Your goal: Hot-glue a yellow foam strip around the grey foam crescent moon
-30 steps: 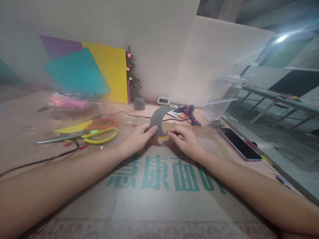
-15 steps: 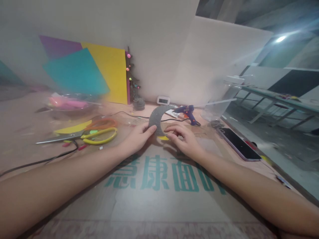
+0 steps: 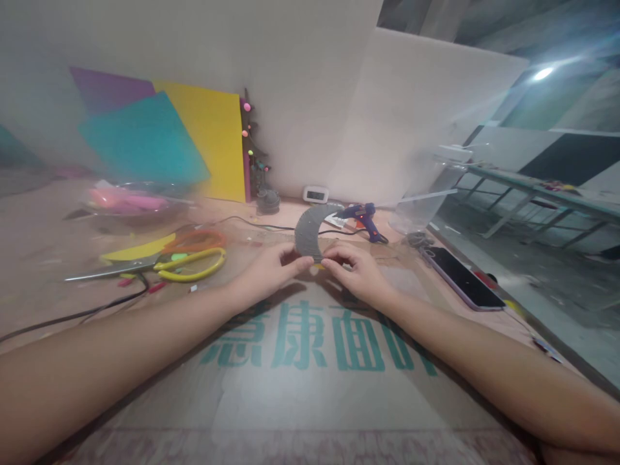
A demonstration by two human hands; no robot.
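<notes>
A grey crescent-shaped piece of glitter foam (image 3: 309, 230) stands upright over the cardboard sheet (image 3: 310, 361) printed with green characters. My left hand (image 3: 266, 271) pinches its lower end from the left. From the right, my right hand (image 3: 356, 270) pinches the same lower end, fingertips meeting those of the left. A small yellow scrap (image 3: 317, 265) peeks out just under the fingers.
Yellow-handled scissors (image 3: 191, 263) and orange-handled ones lie to the left beside a black cable. A blue glue gun (image 3: 363, 218) lies behind the hands. A phone (image 3: 460, 278) lies at right near a clear plastic container (image 3: 426, 194). Coloured sheets (image 3: 159, 139) lean on the wall.
Both hands have drawn together on the crescent's lower end, and the right hand's fingers have closed onto it. The crescent has shifted slightly to the right.
</notes>
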